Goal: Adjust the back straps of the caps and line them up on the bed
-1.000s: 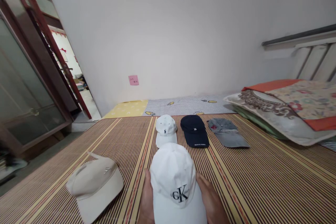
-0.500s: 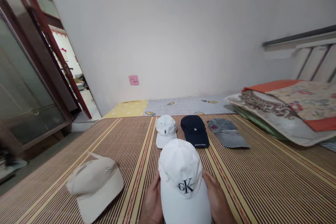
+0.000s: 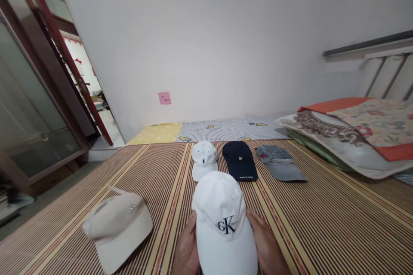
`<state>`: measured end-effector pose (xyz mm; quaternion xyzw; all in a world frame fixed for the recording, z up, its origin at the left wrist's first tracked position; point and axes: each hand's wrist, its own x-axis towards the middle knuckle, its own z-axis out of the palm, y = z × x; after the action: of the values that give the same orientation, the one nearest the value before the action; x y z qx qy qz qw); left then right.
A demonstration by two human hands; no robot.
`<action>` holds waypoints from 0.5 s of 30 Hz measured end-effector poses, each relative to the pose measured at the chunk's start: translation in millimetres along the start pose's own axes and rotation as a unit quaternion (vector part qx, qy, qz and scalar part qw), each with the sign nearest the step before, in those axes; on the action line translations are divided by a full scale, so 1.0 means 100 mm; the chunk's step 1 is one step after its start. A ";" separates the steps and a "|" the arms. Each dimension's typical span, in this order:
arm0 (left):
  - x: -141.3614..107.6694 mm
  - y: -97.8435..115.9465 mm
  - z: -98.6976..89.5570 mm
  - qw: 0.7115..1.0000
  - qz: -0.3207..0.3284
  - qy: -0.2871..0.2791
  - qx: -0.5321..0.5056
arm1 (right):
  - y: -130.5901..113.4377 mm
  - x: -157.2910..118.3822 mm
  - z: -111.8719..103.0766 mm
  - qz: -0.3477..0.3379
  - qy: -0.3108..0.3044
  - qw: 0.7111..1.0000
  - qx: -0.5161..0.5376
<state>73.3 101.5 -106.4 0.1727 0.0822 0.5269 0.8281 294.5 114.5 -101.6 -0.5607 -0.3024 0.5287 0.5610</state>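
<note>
A white baseball cap (image 3: 222,206) with black CK letters faces me at the lower middle, its brim toward the bottom edge. My left hand (image 3: 187,245) grips its left side, and my right hand (image 3: 266,242) grips its right side; the fingers behind the cap are partly hidden. Beyond it lie a smaller-looking white cap (image 3: 204,158) with a dark emblem, a navy cap (image 3: 239,160) and a grey cap (image 3: 280,162) in a row. To the left of my hands rests a beige cap (image 3: 121,223), tilted, with its strap sticking up.
A striped mat (image 3: 155,172) covers the bed under the caps. Pillows (image 3: 342,133) are stacked at the right near a white headboard (image 3: 387,73). A checked sheet (image 3: 222,129) shows along the wall, which carries a pink note (image 3: 164,98). A door (image 3: 71,64) stands ajar at the left.
The white CK cap has shifted very slightly to the left between my hands. The other caps have stayed where they were.
</note>
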 end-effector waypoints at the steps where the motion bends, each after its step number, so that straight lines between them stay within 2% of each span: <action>1: 0.00 0.00 0.00 1.000 0.006 0.019 0.005 | -0.02 -0.03 0.01 0.005 0.000 1.000 0.003; 5: 0.00 -0.01 0.03 0.995 0.017 0.098 0.017 | -0.16 -0.15 0.07 0.015 -0.025 0.999 0.030; 9: 0.00 -0.03 0.08 0.997 0.009 0.072 -0.004 | -0.28 -0.22 0.13 0.011 -0.036 0.998 0.057; 15: 0.00 -0.08 0.22 0.998 0.023 0.046 0.024 | -0.31 -0.11 0.08 -0.026 -0.045 0.994 0.096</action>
<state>86.7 93.7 -89.4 0.1698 0.1285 0.5513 0.8066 291.9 112.9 -67.6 -0.4718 -0.2897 0.5653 0.6114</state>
